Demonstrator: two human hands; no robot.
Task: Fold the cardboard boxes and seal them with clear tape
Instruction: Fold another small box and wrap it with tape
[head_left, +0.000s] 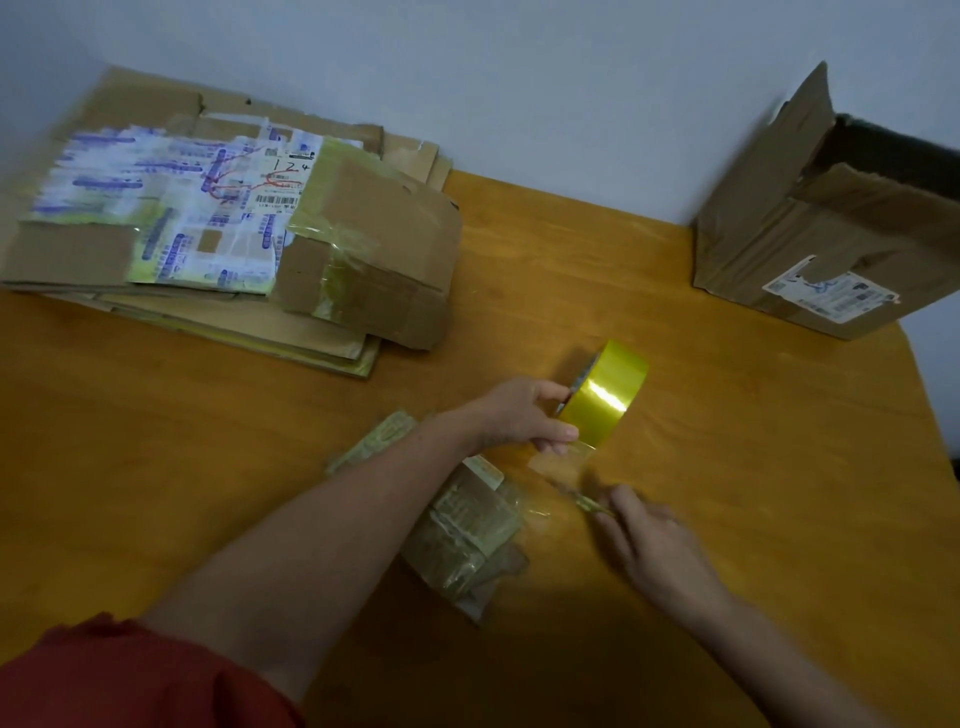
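Note:
My left hand (524, 413) grips a yellowish roll of clear tape (608, 389) above the wooden table (727, 415). A short strip of tape (563, 465) runs from the roll down toward my right hand (654, 543), whose fingers pinch its free end. Under my left forearm lies a small taped cardboard box (470, 530), flat on the table. A stack of flattened cardboard boxes (223, 228) with torn shipping labels lies at the back left. An upright open cardboard box (826, 234) stands at the back right.
A pale wall (519, 78) runs behind the table. The table's right edge (930, 415) cuts in diagonally near the upright box. A red sleeve (130, 680) shows at the bottom left.

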